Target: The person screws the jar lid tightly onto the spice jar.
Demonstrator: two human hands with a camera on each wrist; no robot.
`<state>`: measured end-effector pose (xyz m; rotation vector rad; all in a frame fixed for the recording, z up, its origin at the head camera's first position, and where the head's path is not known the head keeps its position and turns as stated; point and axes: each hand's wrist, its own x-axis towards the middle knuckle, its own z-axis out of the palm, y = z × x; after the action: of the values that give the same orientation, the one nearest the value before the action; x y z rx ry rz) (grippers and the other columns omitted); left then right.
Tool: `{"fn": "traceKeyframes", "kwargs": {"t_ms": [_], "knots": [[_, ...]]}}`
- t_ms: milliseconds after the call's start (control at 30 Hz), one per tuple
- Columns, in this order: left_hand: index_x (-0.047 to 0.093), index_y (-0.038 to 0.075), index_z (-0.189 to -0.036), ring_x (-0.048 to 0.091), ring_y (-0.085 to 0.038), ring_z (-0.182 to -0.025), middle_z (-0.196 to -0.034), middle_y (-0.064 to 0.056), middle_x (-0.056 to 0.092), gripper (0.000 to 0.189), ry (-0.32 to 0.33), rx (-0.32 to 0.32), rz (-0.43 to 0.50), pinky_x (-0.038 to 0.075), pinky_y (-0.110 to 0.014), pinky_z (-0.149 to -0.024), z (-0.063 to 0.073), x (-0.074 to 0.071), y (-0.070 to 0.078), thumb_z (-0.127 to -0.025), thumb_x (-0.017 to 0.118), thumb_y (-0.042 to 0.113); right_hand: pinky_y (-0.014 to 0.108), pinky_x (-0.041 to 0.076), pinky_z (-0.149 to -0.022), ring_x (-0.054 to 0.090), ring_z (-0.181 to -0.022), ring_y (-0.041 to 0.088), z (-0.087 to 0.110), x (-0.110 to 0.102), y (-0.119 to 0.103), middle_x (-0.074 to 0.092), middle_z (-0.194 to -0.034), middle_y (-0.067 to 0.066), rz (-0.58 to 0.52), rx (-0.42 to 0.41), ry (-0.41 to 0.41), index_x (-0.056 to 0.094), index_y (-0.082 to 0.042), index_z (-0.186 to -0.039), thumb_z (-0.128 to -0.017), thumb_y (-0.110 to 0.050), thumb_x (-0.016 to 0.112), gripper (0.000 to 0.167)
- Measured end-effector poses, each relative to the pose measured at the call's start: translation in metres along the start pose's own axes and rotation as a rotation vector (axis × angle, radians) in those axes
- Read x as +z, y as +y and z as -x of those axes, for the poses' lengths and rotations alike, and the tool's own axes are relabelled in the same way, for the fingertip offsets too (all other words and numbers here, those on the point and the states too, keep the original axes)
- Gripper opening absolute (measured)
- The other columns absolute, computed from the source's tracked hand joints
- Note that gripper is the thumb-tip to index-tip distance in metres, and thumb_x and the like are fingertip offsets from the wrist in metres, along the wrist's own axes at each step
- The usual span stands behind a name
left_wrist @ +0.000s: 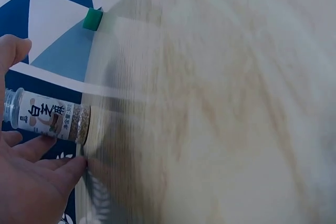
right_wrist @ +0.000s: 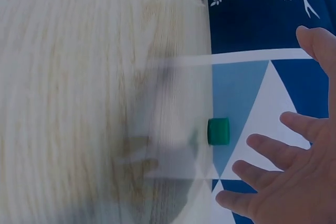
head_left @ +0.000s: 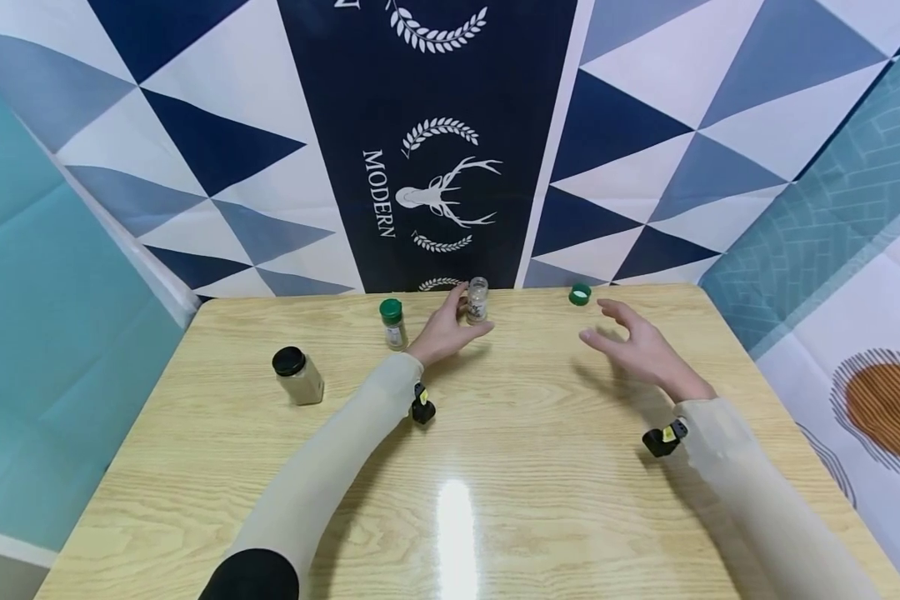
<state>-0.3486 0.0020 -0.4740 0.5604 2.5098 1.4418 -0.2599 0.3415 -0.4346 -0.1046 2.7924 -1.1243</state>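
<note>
At the table's far edge stands a small clear spice jar without a lid. In the left wrist view the jar has a white label with dark characters and pale granules near its base. My left hand is beside it, fingers along its left side and thumb held apart from the glass. A green screw cap lies near the back edge, to the right of the jar. Close to the cap, my right hand is raised with its fingers spread and nothing in it; the right wrist view shows the cap apart from the fingertips.
Left of my left hand stands a spice jar with a green lid. Farther left and nearer is a squarish jar with a black lid. A patterned cloth backdrop rises behind the wooden table.
</note>
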Motion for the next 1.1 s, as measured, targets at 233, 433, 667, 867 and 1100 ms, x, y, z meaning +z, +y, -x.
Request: {"fn": "traceKeyframes", "kwargs": {"t_ms": [233,433,667,867,1100], "knots": [[0.015,0.014,-0.165,0.036,-0.031,-0.152,-0.164,-0.014,0.039,0.092,0.017,0.014,0.032,0.032,-0.047,-0.125,-0.009,-0.001,-0.001,-0.097,0.073,0.032,0.073,0.025,-0.117,0.021,-0.154,0.048,-0.008,-0.004,0.003,0.028,-0.166,0.022,-0.026,-0.009,0.022,0.02,-0.018,-0.165,-0.097,-0.063,0.06,0.091],[0.015,0.013,-0.165,0.04,-0.031,-0.15,-0.161,-0.016,0.042,0.089,0.031,0.014,0.064,0.036,-0.046,-0.123,-0.015,-0.001,-0.001,-0.098,0.071,0.031,0.073,0.024,-0.118,0.02,-0.154,0.049,-0.012,-0.001,0.005,0.027,-0.166,0.024,-0.07,-0.007,0.022,0.02,-0.017,-0.166,-0.097,-0.06,0.062,0.091],[0.018,0.013,-0.165,0.047,-0.033,-0.144,-0.156,-0.02,0.047,0.084,0.054,0.029,0.116,0.042,-0.044,-0.119,-0.018,0.001,0.002,-0.099,0.069,0.025,0.072,0.024,-0.118,0.019,-0.154,0.05,-0.015,0.002,0.006,0.027,-0.166,0.025,-0.085,-0.017,0.031,0.02,-0.014,-0.165,-0.098,-0.059,0.062,0.091],[0.021,0.011,-0.164,0.052,-0.033,-0.14,-0.152,-0.021,0.051,0.081,0.079,0.027,0.117,0.045,-0.043,-0.117,-0.02,0.004,0.002,-0.1,0.069,0.024,0.072,0.024,-0.119,0.019,-0.154,0.05,-0.017,0.003,0.009,0.026,-0.166,0.025,-0.091,-0.004,0.036,0.019,-0.015,-0.165,-0.097,-0.061,0.062,0.093],[0.027,0.01,-0.162,0.055,-0.033,-0.136,-0.149,-0.021,0.054,0.072,0.098,0.011,0.093,0.046,-0.042,-0.116,-0.022,0.008,-0.002,-0.102,0.066,0.024,0.071,0.022,-0.12,0.017,-0.156,0.046,-0.02,0.002,0.012,0.022,-0.169,0.022,-0.107,0.018,0.045,0.015,-0.018,-0.166,-0.096,-0.064,0.061,0.096]]}}
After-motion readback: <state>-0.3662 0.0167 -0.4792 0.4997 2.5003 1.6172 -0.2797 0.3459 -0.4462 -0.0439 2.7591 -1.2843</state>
